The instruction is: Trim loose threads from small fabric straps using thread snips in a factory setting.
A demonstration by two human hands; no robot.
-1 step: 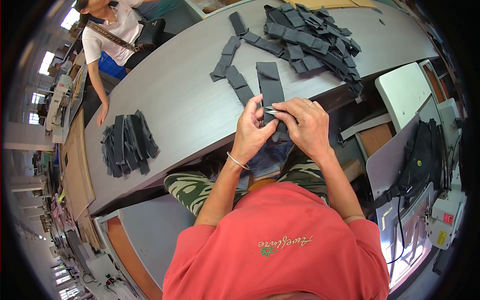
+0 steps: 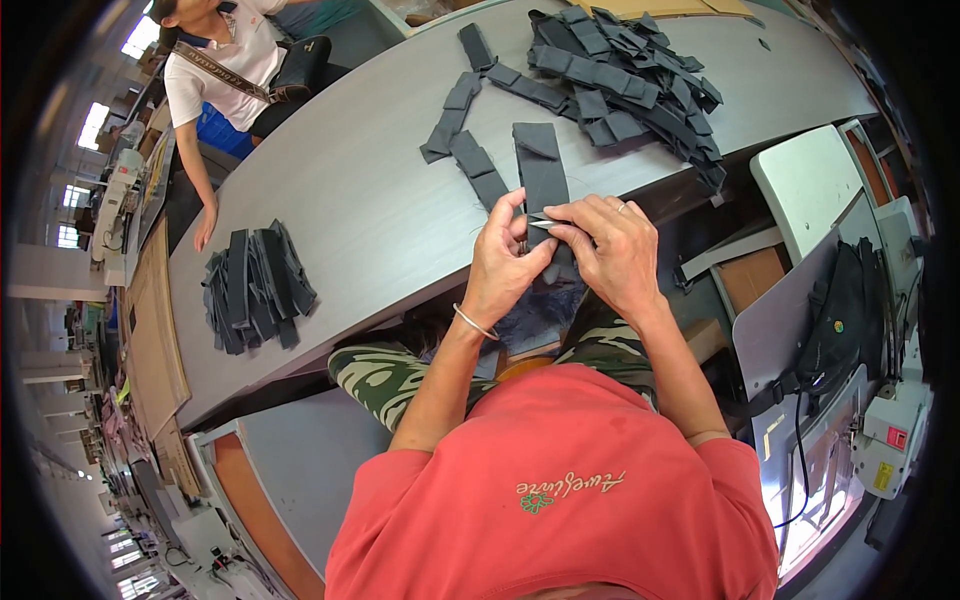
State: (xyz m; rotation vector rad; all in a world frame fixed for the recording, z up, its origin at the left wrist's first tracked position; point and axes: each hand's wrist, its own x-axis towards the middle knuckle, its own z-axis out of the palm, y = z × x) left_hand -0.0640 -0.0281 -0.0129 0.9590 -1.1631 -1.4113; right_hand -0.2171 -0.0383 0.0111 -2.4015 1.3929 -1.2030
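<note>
At the table's near edge my left hand point(image 2: 508, 262) pinches a dark grey fabric strip point(image 2: 541, 176) between thumb and fingers. The strip's far end lies flat on the table, and its near end hangs over the edge below my hands. My right hand point(image 2: 608, 243) is closed, with a small pointed metal blade point(image 2: 545, 224) at its fingertips, laid against the strip. What kind of tool it is, my fingers hide. Left of the strip, another folded grey piece point(image 2: 478, 168) leads into a chain of joined pieces point(image 2: 455, 112) running farther back.
A big heap of grey folded fabric pieces point(image 2: 625, 80) covers the table's far right. To the left lies a stack of dark strips point(image 2: 257, 285). Beyond the grey table point(image 2: 385, 215) a person point(image 2: 225, 75) rests a hand near its left edge. A white machine point(image 2: 893, 440) stands at right.
</note>
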